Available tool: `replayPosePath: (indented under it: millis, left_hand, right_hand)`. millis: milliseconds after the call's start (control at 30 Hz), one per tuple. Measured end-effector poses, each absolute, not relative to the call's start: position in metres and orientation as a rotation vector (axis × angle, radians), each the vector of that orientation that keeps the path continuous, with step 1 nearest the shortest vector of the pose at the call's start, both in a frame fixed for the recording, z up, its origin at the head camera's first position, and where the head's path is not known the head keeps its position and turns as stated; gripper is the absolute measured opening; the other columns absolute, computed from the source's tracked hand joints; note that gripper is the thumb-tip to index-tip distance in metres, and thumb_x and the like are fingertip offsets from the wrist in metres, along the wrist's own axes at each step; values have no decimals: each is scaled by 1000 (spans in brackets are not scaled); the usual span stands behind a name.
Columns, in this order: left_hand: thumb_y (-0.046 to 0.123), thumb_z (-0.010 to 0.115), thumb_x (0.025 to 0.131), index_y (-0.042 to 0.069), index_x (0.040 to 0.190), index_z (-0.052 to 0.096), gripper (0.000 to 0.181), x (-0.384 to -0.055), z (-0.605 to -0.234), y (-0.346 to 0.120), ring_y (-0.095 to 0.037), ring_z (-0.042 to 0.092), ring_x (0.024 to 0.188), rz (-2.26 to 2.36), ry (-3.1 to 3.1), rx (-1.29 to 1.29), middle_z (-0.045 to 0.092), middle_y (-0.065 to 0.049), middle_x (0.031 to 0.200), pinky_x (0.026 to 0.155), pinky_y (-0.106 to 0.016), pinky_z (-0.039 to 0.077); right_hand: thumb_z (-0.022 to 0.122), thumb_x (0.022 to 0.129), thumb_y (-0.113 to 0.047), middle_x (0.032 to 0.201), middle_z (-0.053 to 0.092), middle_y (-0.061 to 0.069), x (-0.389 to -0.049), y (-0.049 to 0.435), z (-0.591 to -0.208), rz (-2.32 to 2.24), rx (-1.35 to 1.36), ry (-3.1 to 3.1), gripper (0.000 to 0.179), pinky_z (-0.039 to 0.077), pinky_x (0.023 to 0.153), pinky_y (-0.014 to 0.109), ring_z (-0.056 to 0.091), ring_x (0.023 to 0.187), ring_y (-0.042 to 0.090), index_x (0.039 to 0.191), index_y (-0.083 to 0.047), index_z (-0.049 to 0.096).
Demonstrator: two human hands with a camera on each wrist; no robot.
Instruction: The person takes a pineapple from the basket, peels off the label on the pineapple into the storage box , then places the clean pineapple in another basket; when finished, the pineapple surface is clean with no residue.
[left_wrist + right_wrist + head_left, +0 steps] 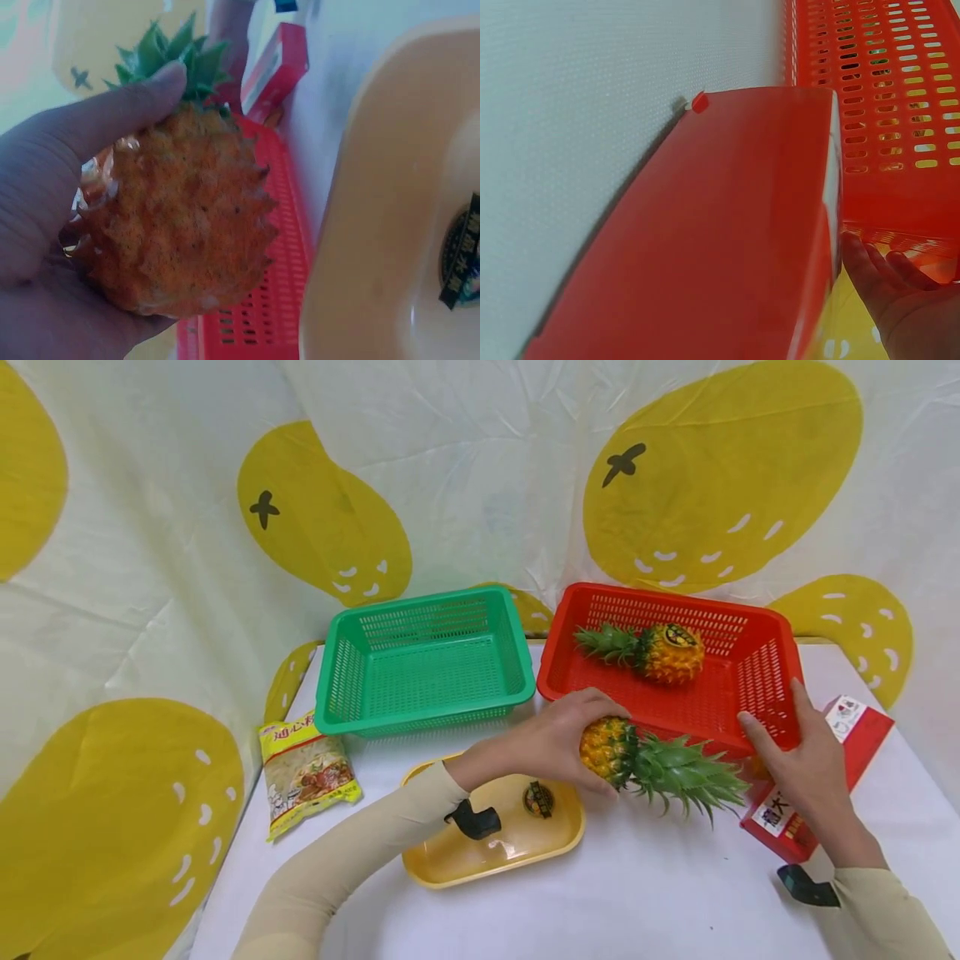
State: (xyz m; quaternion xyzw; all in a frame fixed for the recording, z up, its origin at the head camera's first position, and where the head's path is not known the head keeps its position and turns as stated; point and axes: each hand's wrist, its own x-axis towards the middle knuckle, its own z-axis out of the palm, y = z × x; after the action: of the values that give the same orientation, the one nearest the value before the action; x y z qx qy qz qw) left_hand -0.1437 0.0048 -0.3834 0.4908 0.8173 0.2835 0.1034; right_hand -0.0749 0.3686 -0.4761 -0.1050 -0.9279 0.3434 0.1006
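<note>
My left hand [564,737] grips a small pineapple [604,748] by its orange body, leaves pointing right, in front of the red basket [780,618]. In the left wrist view, the thumb lies across the top of the pineapple [180,217] near its leaves. A second pineapple [675,653] lies on its side inside the red basket. My right hand [813,768] holds that basket at its front right corner, with thumb and fingers apart over the rim. Beneath and beside this hand is a red and white box [862,743], seen close up in the right wrist view.
Left of the red basket stands a green basket [427,714]. A yellow oval tray [495,866] with a dark round label [537,799] sits under the left forearm. At the far left lies a yellow food packet [309,772]. A fruit-print cloth [480,468] hangs behind.
</note>
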Motion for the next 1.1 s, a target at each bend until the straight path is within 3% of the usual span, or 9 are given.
replayPosePath:
  millis: [500, 900, 1100]
  left_hand:
    - [41, 101, 70, 8, 144, 60, 90, -173, -372, -41, -10, 53, 116, 1057, 2403, 1342, 57, 0, 135, 98, -24, 46]
    - [38, 99, 72, 15, 145, 62, 85, -215, -357, -105, -15, 61, 106, 1204, 2479, 1069, 62, 4, 128, 86, -35, 56]
    - [42, 98, 74, 19, 149, 59, 87, -239, -356, -143, -16, 65, 99, 1138, 2516, 965, 60, 3, 133, 81, -37, 58]
  right_hand:
    - [63, 102, -49, 169, 18, 30, -75, 373, -475, 1053, -324, -2757, 97, 44, 86, 82, 23, 147, 60, 169, -32, -5]
    - [64, 102, -51, 170, 15, 29, -72, 374, -473, 1066, -358, -2765, 98, 44, 85, 81, 20, 148, 60, 168, -34, -6]
    - [63, 103, -51, 170, 14, 29, -74, 369, -472, 1081, -360, -2768, 97, 44, 87, 81, 20, 148, 60, 169, -31, -6]
